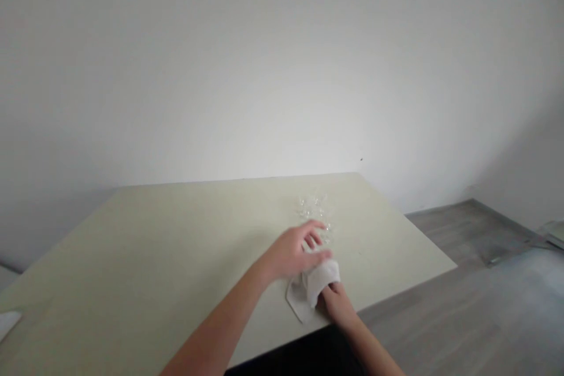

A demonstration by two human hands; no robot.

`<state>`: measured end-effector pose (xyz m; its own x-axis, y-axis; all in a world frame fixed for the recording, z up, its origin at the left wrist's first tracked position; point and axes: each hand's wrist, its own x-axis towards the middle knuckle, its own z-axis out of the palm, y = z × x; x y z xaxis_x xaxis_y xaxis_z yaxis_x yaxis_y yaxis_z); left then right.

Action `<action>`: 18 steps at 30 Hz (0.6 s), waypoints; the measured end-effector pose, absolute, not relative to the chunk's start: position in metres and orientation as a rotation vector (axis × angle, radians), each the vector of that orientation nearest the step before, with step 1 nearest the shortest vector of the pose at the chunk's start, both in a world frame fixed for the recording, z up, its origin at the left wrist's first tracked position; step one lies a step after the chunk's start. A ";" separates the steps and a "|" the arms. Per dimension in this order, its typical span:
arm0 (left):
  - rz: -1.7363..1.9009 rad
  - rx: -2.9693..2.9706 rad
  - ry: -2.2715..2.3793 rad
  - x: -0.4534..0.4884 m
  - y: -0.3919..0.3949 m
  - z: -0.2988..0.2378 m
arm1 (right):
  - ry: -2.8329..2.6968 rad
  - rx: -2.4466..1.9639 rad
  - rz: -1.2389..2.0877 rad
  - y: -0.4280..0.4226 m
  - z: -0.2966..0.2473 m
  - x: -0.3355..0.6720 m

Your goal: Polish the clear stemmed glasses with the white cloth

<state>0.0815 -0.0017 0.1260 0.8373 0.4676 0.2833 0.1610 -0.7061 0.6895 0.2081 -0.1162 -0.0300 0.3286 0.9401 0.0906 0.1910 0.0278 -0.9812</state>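
Right hand (337, 304) grips the bunched cloth (314, 285) near the table's (132, 247) front edge. Left hand (291, 254) rests on it, fingers loosely spread. The puddle (314, 209) is just beyond: your wad may smear water sideways rather than soak it.

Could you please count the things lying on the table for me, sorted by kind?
white cloth, touched by the left hand and the right hand: 1
clear glistening patch, spill or plastic, cannot tell which: 1
flat white piece at the left edge of the table: 1
Total: 3
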 end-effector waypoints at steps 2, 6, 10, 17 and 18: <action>0.754 2.505 0.715 0.102 0.045 0.140 | -1.201 -1.411 0.822 -0.104 -0.025 0.204; 0.435 2.968 0.802 0.154 0.109 0.149 | -1.278 -1.416 0.826 -0.099 -0.014 0.194; 0.008 3.044 0.716 0.190 0.130 0.143 | -1.276 -1.416 0.792 -0.102 -0.016 0.195; 0.024 2.956 0.925 0.185 0.157 0.141 | -1.320 -1.381 0.793 -0.103 -0.023 0.201; 0.046 2.939 0.978 0.175 0.161 0.144 | -1.335 -1.367 0.797 -0.103 -0.023 0.201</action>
